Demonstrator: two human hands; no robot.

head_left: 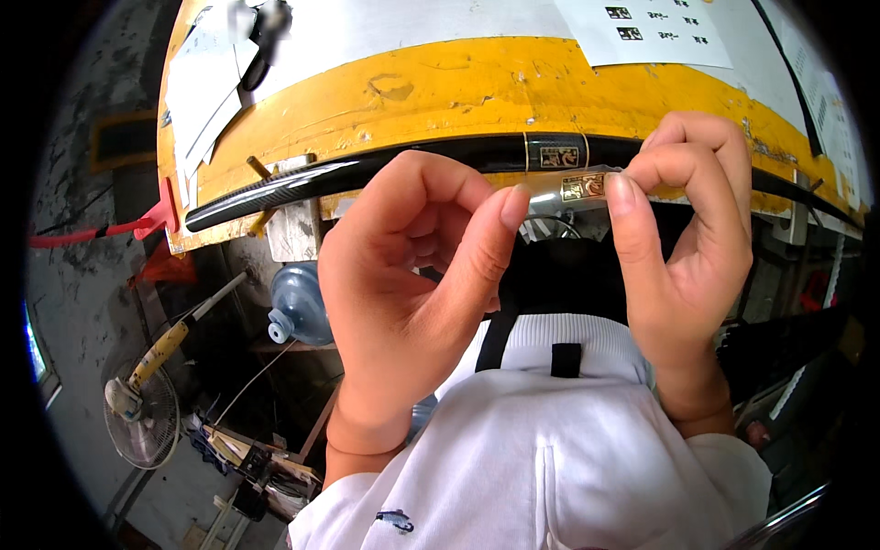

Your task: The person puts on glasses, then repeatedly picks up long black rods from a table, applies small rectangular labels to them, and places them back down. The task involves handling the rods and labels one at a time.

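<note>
A small clear film strip with a gold-and-black label is stretched between my two hands. My left hand pinches its left end between thumb and forefinger. The right end is in the pinch of my right hand. Just behind the strip lies a long, glossy black curved tube with a carbon-like weave at its left end. A similar gold-and-black label, set between two thin gold bands, is on the tube. My hands hide parts of the tube.
The tube runs along the front of a worn yellow-edged table. Printed sheets and blank papers lie on top. A metal bracket is at the front edge. Below stand a blue water jug and a fan.
</note>
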